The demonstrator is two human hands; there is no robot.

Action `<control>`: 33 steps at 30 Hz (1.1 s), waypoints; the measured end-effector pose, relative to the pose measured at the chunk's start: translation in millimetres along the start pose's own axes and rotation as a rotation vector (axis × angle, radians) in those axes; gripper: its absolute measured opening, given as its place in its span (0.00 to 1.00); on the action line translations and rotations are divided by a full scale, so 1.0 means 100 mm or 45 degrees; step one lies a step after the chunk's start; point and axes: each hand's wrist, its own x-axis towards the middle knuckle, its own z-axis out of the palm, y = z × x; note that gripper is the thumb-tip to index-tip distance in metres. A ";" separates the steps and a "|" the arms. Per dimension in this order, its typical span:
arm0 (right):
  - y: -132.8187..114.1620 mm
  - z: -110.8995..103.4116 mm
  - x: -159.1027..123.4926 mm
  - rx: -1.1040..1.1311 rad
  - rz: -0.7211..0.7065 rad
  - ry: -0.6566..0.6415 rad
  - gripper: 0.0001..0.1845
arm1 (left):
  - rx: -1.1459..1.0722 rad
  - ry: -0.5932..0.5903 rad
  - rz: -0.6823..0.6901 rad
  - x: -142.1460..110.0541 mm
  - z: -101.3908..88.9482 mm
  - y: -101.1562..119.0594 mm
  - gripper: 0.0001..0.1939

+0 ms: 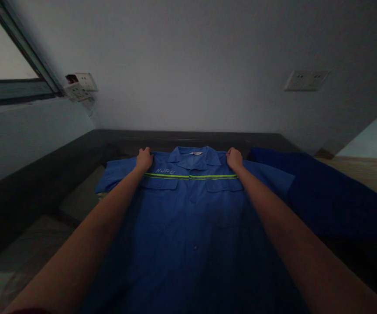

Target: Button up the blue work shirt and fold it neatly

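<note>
Where the dim room meets its left wall, a dark-framed window (15, 83) and two white wall sockets (80, 86) are noted above the dark flat work surface (38, 192). On that surface lies a blue short-sleeved work shirt with a yellow-green reflective chest stripe (191, 218), front up, buttoned, collar toward the far wall. The left hand (144, 159) is closed on the shirt's left shoulder seam; the right hand (234, 159) is likewise clenched on the opposite shoulder. The cloth appears light, soft and limp; the shoulders look the soundest hold. A second dark blue garment (332, 196) lies just beside it, right.
</note>
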 end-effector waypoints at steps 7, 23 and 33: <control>-0.04 -0.07 -0.16 0.055 -0.169 -0.003 0.19 | 0.005 -0.037 0.207 -0.26 -0.04 0.10 0.26; -0.39 -1.14 -2.15 0.240 -0.867 -0.332 0.11 | -0.111 -0.425 0.820 -2.13 -0.98 0.67 0.16; -0.38 -1.78 -3.98 0.283 -0.918 -0.541 0.13 | -0.098 -0.583 0.805 -3.63 -1.78 0.43 0.10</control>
